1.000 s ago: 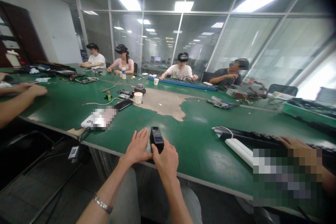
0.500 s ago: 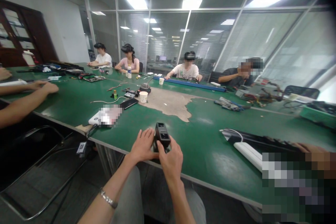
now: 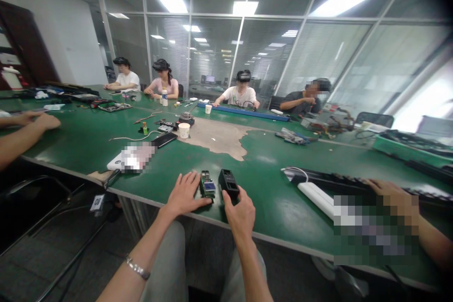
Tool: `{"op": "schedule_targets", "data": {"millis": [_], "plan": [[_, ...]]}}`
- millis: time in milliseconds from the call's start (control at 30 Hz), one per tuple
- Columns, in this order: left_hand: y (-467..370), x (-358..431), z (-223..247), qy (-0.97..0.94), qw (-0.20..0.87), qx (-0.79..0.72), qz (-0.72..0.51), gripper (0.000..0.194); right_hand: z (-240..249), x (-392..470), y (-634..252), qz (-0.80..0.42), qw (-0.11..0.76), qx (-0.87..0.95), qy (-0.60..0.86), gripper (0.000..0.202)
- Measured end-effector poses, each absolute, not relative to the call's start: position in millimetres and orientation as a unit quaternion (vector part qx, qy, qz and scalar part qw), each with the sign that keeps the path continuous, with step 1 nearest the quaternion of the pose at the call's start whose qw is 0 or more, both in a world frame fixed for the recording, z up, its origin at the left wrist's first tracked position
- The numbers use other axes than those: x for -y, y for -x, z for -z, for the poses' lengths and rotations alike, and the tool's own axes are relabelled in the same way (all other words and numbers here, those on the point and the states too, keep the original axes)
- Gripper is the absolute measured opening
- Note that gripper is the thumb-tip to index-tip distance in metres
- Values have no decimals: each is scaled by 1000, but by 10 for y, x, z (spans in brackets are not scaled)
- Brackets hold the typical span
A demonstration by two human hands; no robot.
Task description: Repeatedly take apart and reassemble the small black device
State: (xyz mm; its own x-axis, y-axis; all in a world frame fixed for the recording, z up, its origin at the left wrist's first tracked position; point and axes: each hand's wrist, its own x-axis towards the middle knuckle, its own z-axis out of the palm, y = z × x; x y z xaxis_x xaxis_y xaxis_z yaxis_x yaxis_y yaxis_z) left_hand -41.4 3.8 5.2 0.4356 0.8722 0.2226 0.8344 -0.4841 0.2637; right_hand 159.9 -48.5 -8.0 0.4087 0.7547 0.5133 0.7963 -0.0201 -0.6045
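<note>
A green circuit board with a small blue-grey screen is on the near edge of the table. My left hand lies beside it with the fingers stretched out and spread. Its thumb reaches across the board's lower end, and the fingertips are along the left side. Just to the right, a black plastic casing with openings in its face is tilted in my right hand. The thumb is on the casing's left side and the fingers are behind its right side, partly hidden. A small gap separates casing and board.
On the green table to the left are a phone, a paper cup and a blurred white device. A white bar and another person's hand are at right. Several people sit across the table.
The casing has moved right, apart from the circuit board, which now shows beside my left hand. My right hand has moved with the casing. The camera view has turned slightly right.
</note>
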Motion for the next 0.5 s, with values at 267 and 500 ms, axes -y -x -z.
{"op": "schedule_targets", "data": {"millis": [267, 500], "plan": [[407, -44, -55, -846, 57, -503, -166, 96, 60, 512, -1489, 79, 383, 537, 747, 78], [405, -70, -35, -844, 61, -507, -165, 92, 42, 530, -1488, 55, 363, 541, 756, 50]]}}
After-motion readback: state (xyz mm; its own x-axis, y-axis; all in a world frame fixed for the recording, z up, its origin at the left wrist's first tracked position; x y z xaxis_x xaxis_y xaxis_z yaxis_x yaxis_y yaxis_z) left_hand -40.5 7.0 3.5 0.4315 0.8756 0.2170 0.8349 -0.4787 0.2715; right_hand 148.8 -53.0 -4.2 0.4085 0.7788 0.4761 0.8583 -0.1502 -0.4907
